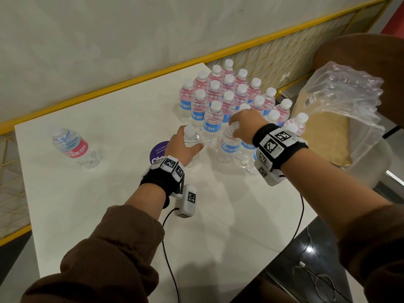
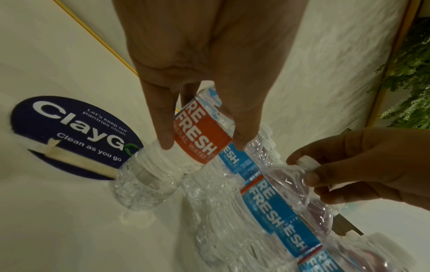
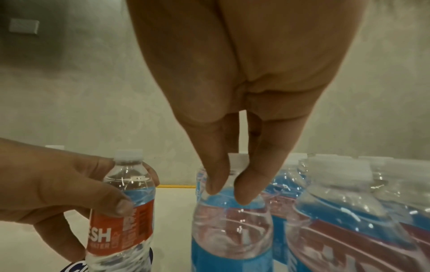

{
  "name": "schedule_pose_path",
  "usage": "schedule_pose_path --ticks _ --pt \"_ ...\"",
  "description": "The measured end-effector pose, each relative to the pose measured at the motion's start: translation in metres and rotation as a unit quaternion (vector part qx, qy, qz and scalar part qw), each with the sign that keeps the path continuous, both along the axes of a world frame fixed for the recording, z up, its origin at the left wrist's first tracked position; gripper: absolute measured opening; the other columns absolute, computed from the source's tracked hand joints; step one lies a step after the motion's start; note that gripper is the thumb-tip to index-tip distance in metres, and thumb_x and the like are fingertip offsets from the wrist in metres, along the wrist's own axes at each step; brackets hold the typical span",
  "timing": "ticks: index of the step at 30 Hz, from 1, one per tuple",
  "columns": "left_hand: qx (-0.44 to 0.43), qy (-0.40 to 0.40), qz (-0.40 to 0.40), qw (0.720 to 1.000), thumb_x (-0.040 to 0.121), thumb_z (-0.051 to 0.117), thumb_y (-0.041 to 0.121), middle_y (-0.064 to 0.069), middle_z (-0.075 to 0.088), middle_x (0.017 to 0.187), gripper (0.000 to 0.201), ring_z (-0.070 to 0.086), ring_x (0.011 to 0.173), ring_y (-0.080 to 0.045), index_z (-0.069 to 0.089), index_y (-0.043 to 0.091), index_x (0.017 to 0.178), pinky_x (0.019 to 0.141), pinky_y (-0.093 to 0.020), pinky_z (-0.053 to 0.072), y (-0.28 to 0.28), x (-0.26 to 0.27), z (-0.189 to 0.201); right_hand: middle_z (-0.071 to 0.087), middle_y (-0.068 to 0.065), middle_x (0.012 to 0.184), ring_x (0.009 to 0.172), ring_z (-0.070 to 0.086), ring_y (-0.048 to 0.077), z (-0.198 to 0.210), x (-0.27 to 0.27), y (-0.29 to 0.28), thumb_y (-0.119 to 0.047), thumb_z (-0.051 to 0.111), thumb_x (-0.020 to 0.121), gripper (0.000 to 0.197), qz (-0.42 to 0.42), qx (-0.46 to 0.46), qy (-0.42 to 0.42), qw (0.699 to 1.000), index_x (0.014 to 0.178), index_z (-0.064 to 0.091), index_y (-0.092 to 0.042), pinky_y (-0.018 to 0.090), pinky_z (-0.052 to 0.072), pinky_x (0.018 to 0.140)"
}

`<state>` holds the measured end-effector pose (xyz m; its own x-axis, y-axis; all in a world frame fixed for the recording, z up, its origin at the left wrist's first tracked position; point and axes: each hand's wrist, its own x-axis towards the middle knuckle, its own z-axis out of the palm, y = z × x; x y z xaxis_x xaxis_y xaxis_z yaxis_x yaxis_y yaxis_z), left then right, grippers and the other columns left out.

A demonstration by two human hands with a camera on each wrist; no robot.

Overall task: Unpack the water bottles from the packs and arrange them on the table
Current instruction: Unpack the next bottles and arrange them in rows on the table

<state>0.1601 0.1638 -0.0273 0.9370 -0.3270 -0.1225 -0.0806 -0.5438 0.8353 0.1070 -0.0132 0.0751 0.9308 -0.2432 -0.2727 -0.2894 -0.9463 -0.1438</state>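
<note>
My left hand (image 1: 188, 142) grips a red-labelled water bottle (image 1: 192, 138) by its shoulder, upright on the white table (image 1: 109, 215) just left of the bottle group. The wrist views show the same left hand (image 2: 204, 145) round this bottle (image 2: 200, 139) (image 3: 123, 220). My right hand (image 1: 242, 125) (image 3: 230, 195) pinches the neck of a blue-labelled bottle (image 1: 228, 145) (image 3: 232, 230) at the group's near edge. Several capped bottles (image 1: 229, 95) stand packed together behind it. Clear film (image 3: 337, 184) lies over the bottles beside my right hand.
One bottle (image 1: 72, 147) sits alone at the table's left. A round purple sticker (image 1: 158, 150) is on the table under my left wrist. Crumpled plastic wrap (image 1: 341, 101) lies on a chair at the right. Glasses (image 1: 314, 283) rest on a dark surface at bottom right.
</note>
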Motion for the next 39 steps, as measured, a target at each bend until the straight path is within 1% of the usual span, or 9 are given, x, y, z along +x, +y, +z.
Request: schedule_pose_path --ticks 9,12,16,19,21,23,26,32,39 --pt "-0.007 0.034 -0.032 0.999 0.068 0.076 0.052 -0.002 0.05 0.13 0.083 0.051 0.117 -0.018 0.038 0.022 0.135 0.097 -0.031 0.043 0.025 0.005 0.014 0.057 0.015 0.121 0.112 0.052 0.03 -0.009 -0.006 0.0 -0.024 0.06 0.088 0.039 -0.02 0.028 -0.035 0.999 0.124 0.055 -0.009 0.03 0.039 0.084" --pt "-0.045 -0.106 0.105 0.988 0.079 0.067 0.051 -0.001 0.051 0.126 0.06 0.051 0.114 -0.017 0.05 0.02 0.127 0.097 -0.037 0.046 0.062 0.012 0.028 0.058 0.015 0.12 0.112 0.052 0.031 -0.011 -0.006 0.0 -0.024 0.06 0.088 0.039 -0.024 0.034 -0.043 0.998 0.124 0.055 -0.009 0.029 0.038 0.082" --pt "-0.001 -0.315 0.371 0.873 0.08 0.06 0.039 -0.012 0.043 0.133 0.053 0.039 0.125 -0.028 0.053 0.011 0.124 0.104 -0.034 0.032 0.129 0.036 0.028 0.058 0.016 0.121 0.112 0.052 0.032 -0.011 -0.007 0.001 -0.022 0.061 0.088 0.039 -0.028 0.039 -0.045 0.998 0.124 0.055 -0.008 0.031 0.039 0.083" --pt "0.043 -0.243 0.5 0.83 0.072 0.061 0.051 -0.018 0.023 0.148 0.082 0.023 0.137 -0.035 0.032 0.018 0.142 0.112 -0.041 0.024 0.175 0.057 0.023 0.058 0.016 0.121 0.111 0.053 0.032 -0.012 -0.007 0.0 -0.024 0.062 0.087 0.039 -0.029 0.036 -0.044 0.998 0.123 0.056 -0.009 0.032 0.04 0.083" --pt "0.044 -0.143 0.515 0.844 0.069 0.065 0.056 -0.017 0.013 0.154 0.099 0.012 0.142 -0.037 0.017 0.022 0.148 0.116 -0.044 0.016 0.198 0.069 0.02 0.057 0.016 0.12 0.11 0.053 0.032 -0.012 -0.008 0.0 -0.024 0.061 0.087 0.039 -0.03 0.033 -0.041 0.998 0.123 0.056 -0.009 0.03 0.039 0.08" --pt "0.039 -0.06 0.47 0.88 0.073 0.067 0.055 -0.011 0.018 0.155 0.101 0.017 0.144 -0.032 0.013 0.021 0.151 0.116 -0.041 0.017 0.219 0.081 0.015 0.057 0.016 0.122 0.111 0.053 0.032 -0.011 -0.007 0.001 -0.024 0.061 0.087 0.04 -0.032 0.032 -0.038 0.998 0.124 0.055 -0.01 0.031 0.04 0.082" --pt "0.015 -0.015 0.37 0.929 0.08 0.064 0.048 -0.016 0.044 0.142 0.076 0.041 0.131 -0.036 0.036 0.01 0.14 0.108 -0.043 0.032 0.228 0.092 0.015 0.055 0.016 0.124 0.113 0.051 0.032 -0.01 -0.008 0.002 -0.024 0.061 0.087 0.041 -0.034 0.029 -0.035 0.998 0.125 0.054 -0.01 0.035 0.043 0.088" --pt "0.083 -0.025 0.24 0.967 0.085 0.065 0.039 -0.015 0.062 0.122 0.041 0.056 0.112 -0.033 0.061 0.012 0.116 0.096 -0.038 0.043 0.176 0.074 0.03 0.055 0.017 0.124 0.115 0.051 0.032 -0.009 -0.007 0.005 -0.023 0.06 0.088 0.042 -0.033 0.021 -0.031 0.999 0.128 0.053 -0.01 0.035 0.043 0.09" --pt "0.013 0.064 -0.117 0.991 0.081 0.072 0.026 0.005 0.068 0.091 0.017 0.061 0.083 -0.006 0.069 0.019 0.097 0.075 -0.026 0.048 0.09 0.03 0.041 0.058 0.016 0.12 0.11 0.054 0.031 -0.007 -0.005 0.003 -0.026 0.062 0.087 0.038 -0.048 0.026 -0.031 0.998 0.12 0.058 -0.006 0.033 0.044 0.084"
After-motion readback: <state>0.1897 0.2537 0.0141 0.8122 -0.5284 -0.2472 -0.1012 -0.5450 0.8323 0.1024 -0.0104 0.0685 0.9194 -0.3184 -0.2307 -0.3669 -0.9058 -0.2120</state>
